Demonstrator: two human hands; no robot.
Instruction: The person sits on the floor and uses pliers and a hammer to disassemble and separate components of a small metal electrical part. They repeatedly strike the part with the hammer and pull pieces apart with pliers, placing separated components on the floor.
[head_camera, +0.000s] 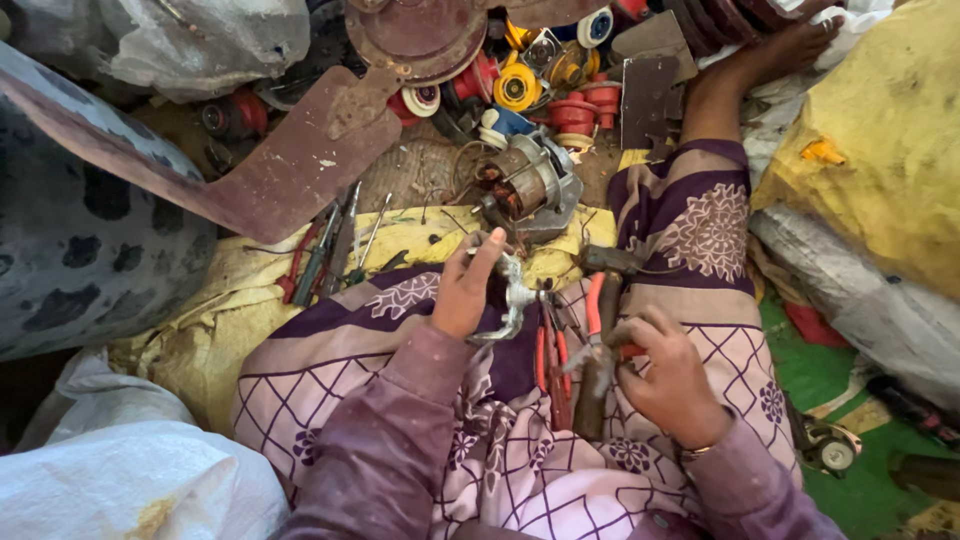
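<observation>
We see the left hand (464, 288), fingers curled, pinching a small metal bracket (513, 300) above the lap. The right hand (668, 372) grips red-handled pliers (597, 322), fingers closed.

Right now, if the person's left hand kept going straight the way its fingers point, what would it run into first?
The left hand points up and away from the body, holding a bent silvery metal bracket. Straight on, it would probably meet the electric motor with copper windings lying just beyond the lap, though depth is hard to judge from above.
</observation>
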